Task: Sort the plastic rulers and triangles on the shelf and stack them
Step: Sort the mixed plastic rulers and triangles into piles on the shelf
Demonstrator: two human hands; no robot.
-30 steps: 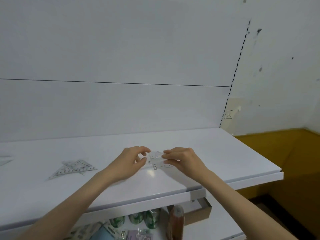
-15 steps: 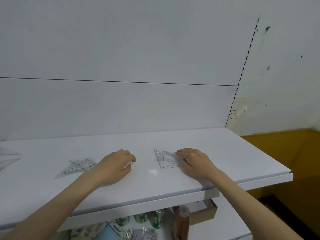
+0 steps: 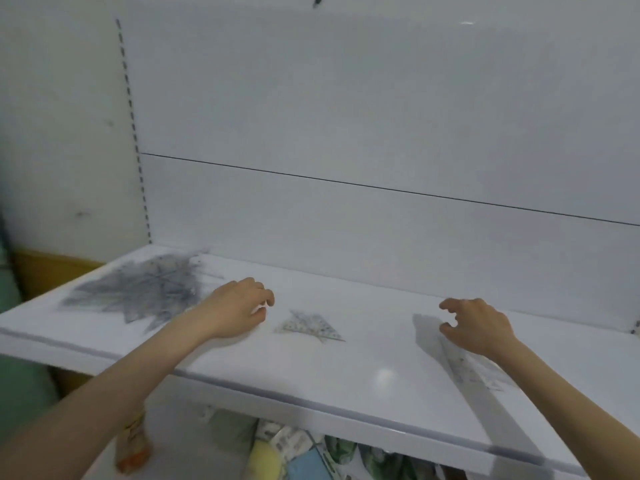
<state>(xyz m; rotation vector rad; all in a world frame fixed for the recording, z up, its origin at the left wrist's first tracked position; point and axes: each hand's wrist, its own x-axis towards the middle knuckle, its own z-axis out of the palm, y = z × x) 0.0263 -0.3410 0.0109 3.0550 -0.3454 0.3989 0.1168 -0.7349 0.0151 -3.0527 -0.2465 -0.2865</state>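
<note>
A big jumbled pile of clear plastic rulers and triangles (image 3: 145,289) lies at the far left of the white shelf (image 3: 311,379). A small stack of clear triangles (image 3: 310,326) sits mid-shelf. Another clear triangle stack (image 3: 467,367) lies at the right, partly under my right wrist. My left hand (image 3: 239,308) hovers between the big pile and the small stack, fingers loosely curled, holding nothing. My right hand (image 3: 474,323) floats above the shelf with fingers spread and empty, just beyond the right stack.
The shelf's white back panel (image 3: 346,202) rises behind. Below the front edge, a lower shelf holds mixed goods (image 3: 294,448) and an orange bottle (image 3: 133,441). A slotted upright (image 3: 133,133) stands at the left.
The view has swung left, bringing the big pile into sight. My right hand has let go of the triangle stack and lifted; my left hand has moved left past the small stack.
</note>
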